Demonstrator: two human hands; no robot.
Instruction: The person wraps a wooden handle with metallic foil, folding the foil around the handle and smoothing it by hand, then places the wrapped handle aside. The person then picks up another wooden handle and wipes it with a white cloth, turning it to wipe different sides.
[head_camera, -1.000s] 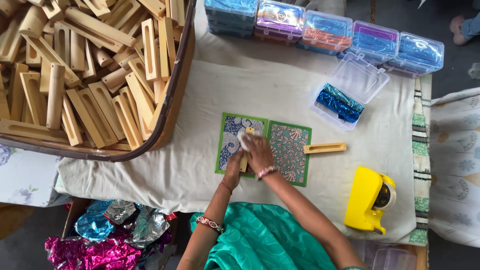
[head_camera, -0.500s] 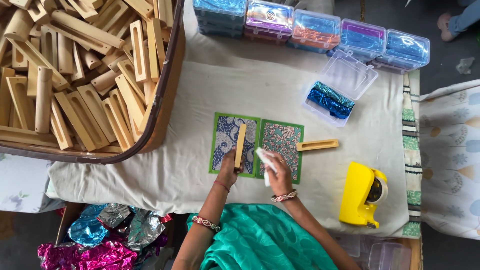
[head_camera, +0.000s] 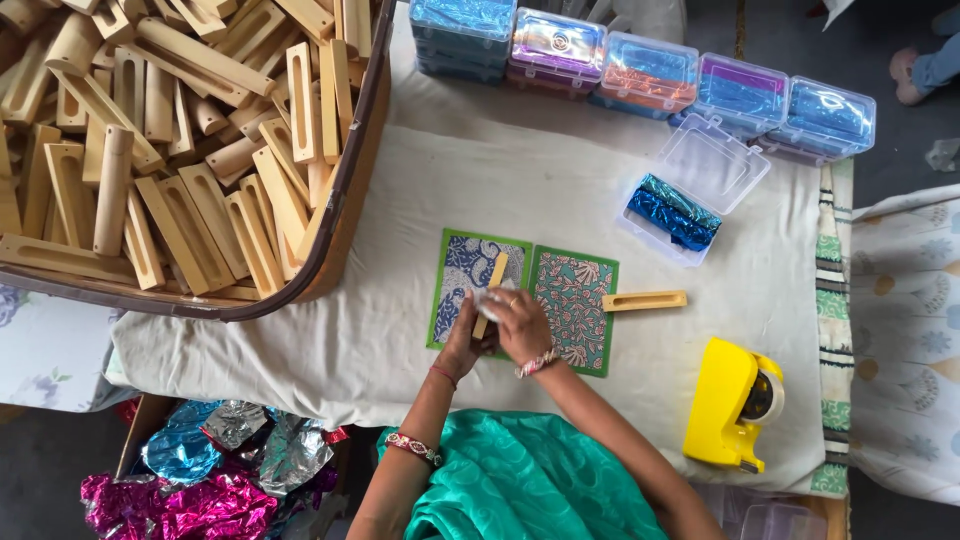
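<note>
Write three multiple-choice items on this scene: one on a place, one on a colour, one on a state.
1. Where is the tape dispenser?
A. right of the patterned sheets
B. in the basket
C. on the boxes

2. What colour is the foil in the open box?
A. red
B. blue
C. gold

3. How does the wooden piece right of the sheets lie?
A. flat, untouched
B. upright
C. held

Answers: 1 A, it sits near the cloth's right edge; 2 B, crumpled blue foil shows inside; 3 A, both hands are on another piece.

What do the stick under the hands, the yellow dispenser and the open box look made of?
Stick: pale unfinished wood, matte tan, like the basket pieces. Yellow dispenser: glossy moulded plastic, probably. Open box: clear hard plastic, see-through, holding crinkled shiny blue foil.
</note>
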